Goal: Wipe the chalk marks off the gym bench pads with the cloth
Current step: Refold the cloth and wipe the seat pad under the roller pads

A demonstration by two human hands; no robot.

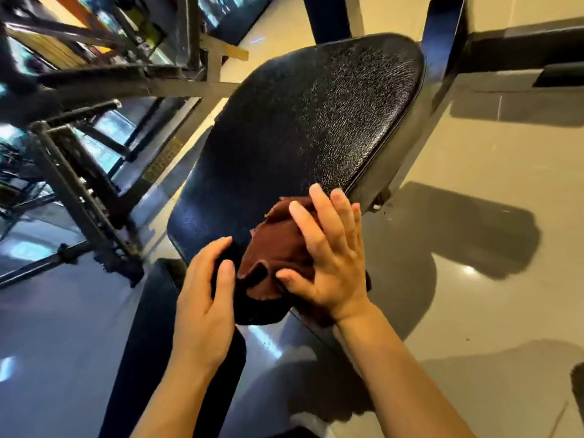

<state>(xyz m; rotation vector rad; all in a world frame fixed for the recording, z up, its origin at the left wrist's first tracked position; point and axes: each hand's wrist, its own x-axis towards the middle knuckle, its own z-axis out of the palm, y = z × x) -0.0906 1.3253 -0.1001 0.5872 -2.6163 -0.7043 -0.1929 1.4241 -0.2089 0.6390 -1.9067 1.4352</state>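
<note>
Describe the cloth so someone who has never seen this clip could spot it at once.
Find the big black textured bench pad in the middle of the view and follow it down to its near end. There a crumpled cloth lies under the flat right hand, beside the left hand. It is the only reddish-brown, soft thing there.
</note>
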